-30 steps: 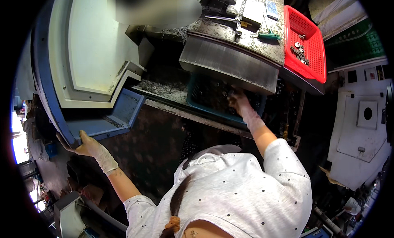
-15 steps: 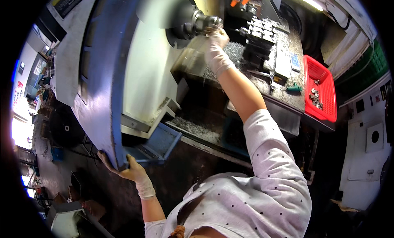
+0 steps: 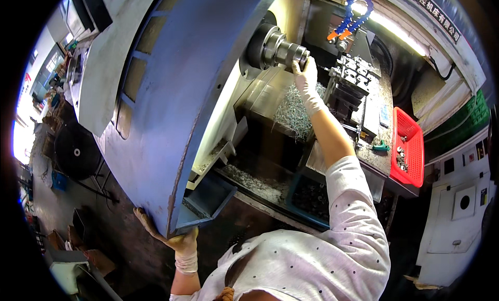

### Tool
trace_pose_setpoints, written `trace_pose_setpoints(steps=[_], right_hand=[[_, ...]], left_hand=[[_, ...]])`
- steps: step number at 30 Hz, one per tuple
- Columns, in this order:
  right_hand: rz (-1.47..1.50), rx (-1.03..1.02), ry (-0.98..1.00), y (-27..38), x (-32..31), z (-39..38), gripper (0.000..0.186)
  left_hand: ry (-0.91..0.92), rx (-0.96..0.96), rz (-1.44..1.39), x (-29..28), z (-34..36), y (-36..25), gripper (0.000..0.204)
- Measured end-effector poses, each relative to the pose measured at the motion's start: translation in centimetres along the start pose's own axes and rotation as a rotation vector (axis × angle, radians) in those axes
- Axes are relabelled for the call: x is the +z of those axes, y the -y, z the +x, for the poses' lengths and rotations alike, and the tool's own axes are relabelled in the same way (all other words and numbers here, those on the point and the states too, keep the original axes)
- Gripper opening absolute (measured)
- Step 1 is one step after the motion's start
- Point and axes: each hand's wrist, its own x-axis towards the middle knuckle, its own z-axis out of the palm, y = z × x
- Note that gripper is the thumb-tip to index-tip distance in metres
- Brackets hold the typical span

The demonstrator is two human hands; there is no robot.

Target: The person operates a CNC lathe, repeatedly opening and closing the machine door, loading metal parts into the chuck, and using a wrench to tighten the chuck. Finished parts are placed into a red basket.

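My left hand (image 3: pixel 183 244), in a pale glove, grips the lower corner of the blue sliding door (image 3: pixel 166 103) of a lathe, thumb on one side and fingers on the other. My right hand (image 3: pixel 307 78), gloved too, reaches into the machine. Its fingers close around the front end of the steel chuck (image 3: pixel 266 45). Whether they hold a small workpiece there or the chuck's nose itself is hidden by the fingers. To the right of that hand stands the tool block (image 3: pixel 353 80) with several cutting tools clamped on it.
Tangled metal shavings (image 3: pixel 295 111) lie below the chuck. Orange-tipped coolant hoses (image 3: pixel 340 31) hang above the tools. On the right ledge are a red plastic basket (image 3: pixel 411 125) with small metal parts and a green-handled tool (image 3: pixel 381 146). A blue tray (image 3: pixel 221 199) sits below the door.
The blue door has slid right, nearer the chuck, with my left hand on it. My view has shifted. The chuck, blurred before, now looks sharp; my right hand stays at its front end.
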Motion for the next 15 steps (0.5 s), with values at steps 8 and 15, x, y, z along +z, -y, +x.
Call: trace_pose_setpoints(steps=[8, 15], right_hand=[[0.279, 0.188, -0.34, 3.5, 0.8, 0.5, 0.027], [-0.069, 0.14, -0.305, 2.0, 1.0, -0.2, 0.041]], left_hand=[[-0.245, -0.11, -0.079, -2.7, 9.4, 3.2, 0.043], [-0.145, 0.071, -0.237, -1.6, 24.6, 11.9, 0.041]])
